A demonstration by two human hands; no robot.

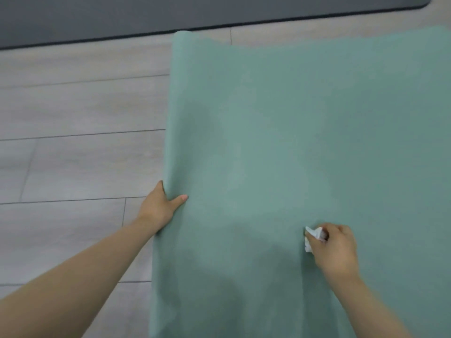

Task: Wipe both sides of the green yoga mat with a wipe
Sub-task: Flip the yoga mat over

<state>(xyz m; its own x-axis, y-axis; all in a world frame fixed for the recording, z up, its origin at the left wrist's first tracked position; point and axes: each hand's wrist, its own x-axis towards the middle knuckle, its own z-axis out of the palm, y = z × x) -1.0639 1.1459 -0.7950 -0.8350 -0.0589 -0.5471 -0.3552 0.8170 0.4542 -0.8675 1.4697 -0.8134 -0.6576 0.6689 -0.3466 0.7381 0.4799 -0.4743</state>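
Mid-wipe on one side: right hand (334, 250) pinching wipe (313, 236) onto mat (292, 130), left hand (159, 207) gripping its edge, gotta flip next.

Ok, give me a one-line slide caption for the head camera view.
Right hand presses a crumpled white wipe onto the green yoga mat while the left hand grips its edge.

Pale wood-plank floor (73, 106); dark grey mat (170, 13) along far edge
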